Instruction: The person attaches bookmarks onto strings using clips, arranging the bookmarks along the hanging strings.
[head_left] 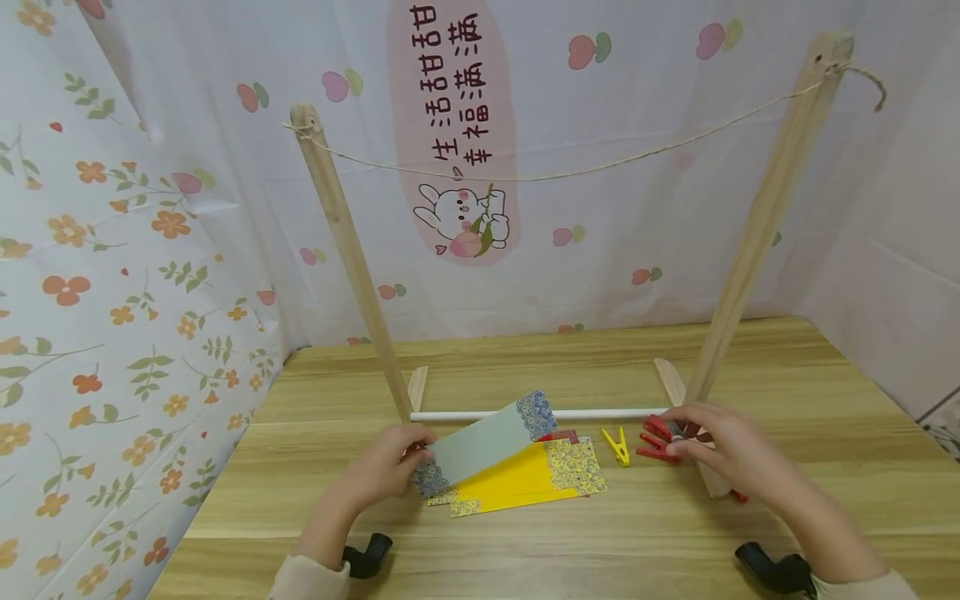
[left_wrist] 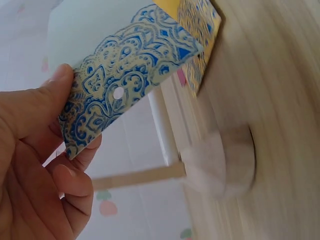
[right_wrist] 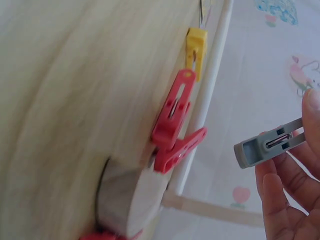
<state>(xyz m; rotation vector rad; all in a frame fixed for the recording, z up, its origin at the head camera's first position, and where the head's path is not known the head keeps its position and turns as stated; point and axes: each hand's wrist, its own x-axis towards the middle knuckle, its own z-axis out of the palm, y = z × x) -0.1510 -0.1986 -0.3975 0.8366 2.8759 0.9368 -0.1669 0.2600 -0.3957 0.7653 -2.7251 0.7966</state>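
My left hand (head_left: 386,467) pinches one end of a pale grey-green card (head_left: 476,447) between thumb and fingers. Blue lace patterns cover both ends of this card, and the left wrist view shows a punched hole (left_wrist: 118,93) near the held end. It is tilted above a yellow card (head_left: 506,483) with patterned ends, lying on the table. My right hand (head_left: 731,442) holds a grey clothespin (right_wrist: 265,146) at its handle end, its jaws pointing away from the fingers. Red clothespins (right_wrist: 172,110) lie just beside that hand, and a yellow clothespin (head_left: 617,447) is further left.
Two wooden posts (head_left: 348,250) stand on feet, joined low down by a white rod (head_left: 600,413). A sagging string (head_left: 555,178) runs between their tops. Part of a red card (head_left: 566,436) shows under the yellow one. Printed cloth (head_left: 637,208) hangs behind the wooden table (head_left: 600,550).
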